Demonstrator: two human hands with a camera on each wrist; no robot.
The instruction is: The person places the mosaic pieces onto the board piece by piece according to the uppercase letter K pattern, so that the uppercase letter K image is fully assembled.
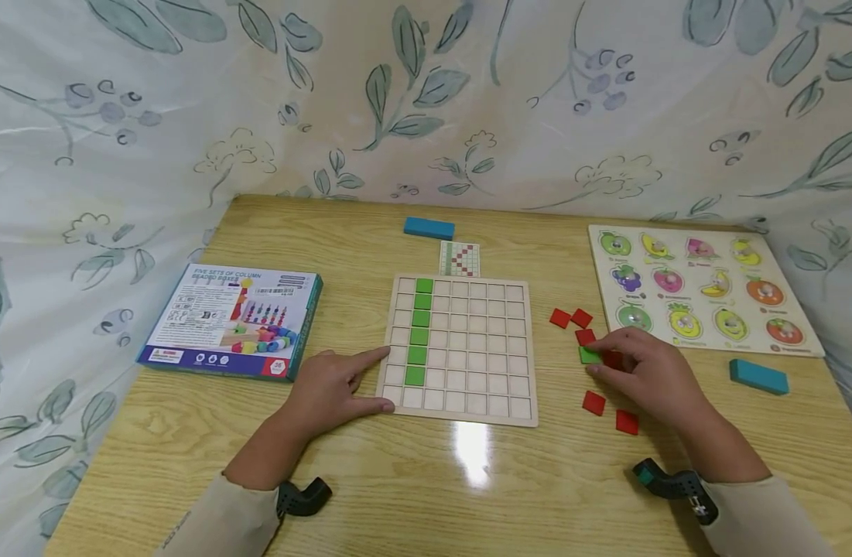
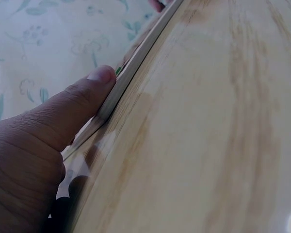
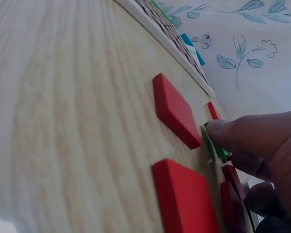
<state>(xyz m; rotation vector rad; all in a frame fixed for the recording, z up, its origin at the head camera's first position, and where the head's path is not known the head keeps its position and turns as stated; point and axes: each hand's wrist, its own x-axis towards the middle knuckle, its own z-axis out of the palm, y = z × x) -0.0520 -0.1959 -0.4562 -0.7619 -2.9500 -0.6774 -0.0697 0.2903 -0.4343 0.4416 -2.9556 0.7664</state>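
A wooden grid board (image 1: 477, 340) lies mid-table, with several green square tiles (image 1: 419, 336) set in its second column from the left. My left hand (image 1: 328, 394) rests at the board's left edge, index finger and thumb extended against the rim. In the left wrist view the thumb (image 2: 87, 92) lies on that wooden edge. To the right of the board, my right hand (image 1: 644, 371) pinches a green square tile (image 1: 589, 355) between thumb and fingers. Around that hand lie several loose red tiles (image 1: 593, 402), one partly hidden under the fingers.
A small pattern card (image 1: 460, 259) touches the board's far side, near a blue block (image 1: 429, 227). A boxed bead set (image 1: 230, 321) lies at left. At right are a fruit puzzle board (image 1: 704, 290) and a teal block (image 1: 758, 377). Patterned cloth (image 1: 426, 100) hangs behind.
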